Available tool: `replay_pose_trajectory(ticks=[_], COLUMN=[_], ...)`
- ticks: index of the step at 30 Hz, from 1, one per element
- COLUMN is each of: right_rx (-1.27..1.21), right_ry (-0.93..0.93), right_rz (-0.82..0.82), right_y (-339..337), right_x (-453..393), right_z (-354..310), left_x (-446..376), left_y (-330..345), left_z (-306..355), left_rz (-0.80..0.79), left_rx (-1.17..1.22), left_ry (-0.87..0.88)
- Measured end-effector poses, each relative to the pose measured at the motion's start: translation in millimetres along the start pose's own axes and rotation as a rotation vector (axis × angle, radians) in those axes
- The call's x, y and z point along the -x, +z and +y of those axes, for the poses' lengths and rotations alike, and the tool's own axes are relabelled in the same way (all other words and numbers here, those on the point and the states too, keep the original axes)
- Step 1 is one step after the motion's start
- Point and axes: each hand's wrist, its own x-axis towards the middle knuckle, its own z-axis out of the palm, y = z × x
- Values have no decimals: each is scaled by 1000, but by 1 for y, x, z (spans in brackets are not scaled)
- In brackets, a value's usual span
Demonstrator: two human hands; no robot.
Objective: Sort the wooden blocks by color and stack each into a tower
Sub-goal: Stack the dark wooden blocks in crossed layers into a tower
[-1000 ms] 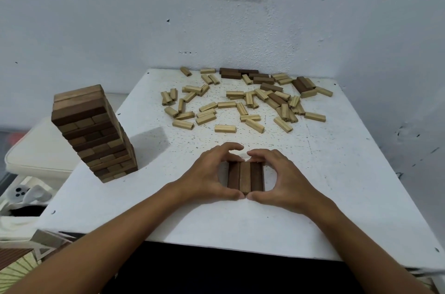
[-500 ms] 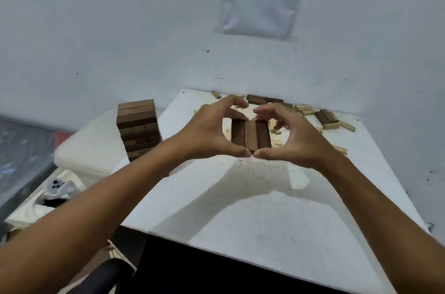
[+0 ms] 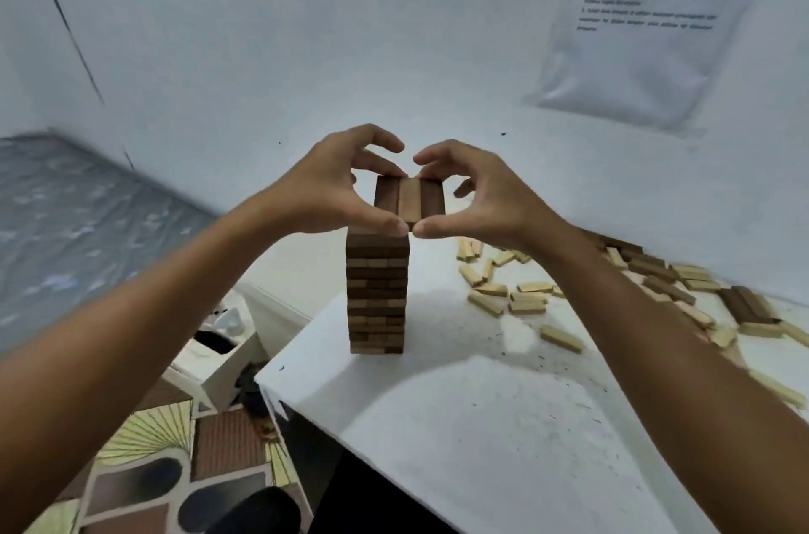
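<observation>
Head view | left hand (image 3: 324, 188) and right hand (image 3: 481, 196) pinch a three-block layer (image 3: 409, 198) between them, just above the dark tower (image 3: 377, 293) on the bench (image 3: 481, 424) | advice: square edges with tower top, lower level, let go both sides together.

Both forearms are bare, with no sleeves, and the left hand (image 3: 326, 183) and right hand (image 3: 481, 192) are bare too.

three dark blocks (image 3: 409, 198) side by side above the brown tower (image 3: 377, 293).
</observation>
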Motion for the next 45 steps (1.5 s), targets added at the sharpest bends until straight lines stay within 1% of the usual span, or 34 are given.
replay_pose_trajectory(ticks=[6,11,25,45], right_rx=[-30,-39,-30,-46], right_ry=[5,27,82,84], right_rz=[-75,-105,-146,-189], right_y=[26,33,37,39], right_x=[-24,-29,-34,-34], right_z=[4,8,19,25], left_x=[7,8,2,4], left_y=[-13,-10,-1,2], left_z=[-28,-42,-55,-62], left_rz=[9,-7,-24,-39], left_rx=[19,28,48,69], left_ry=[-81,-110,-133,-137])
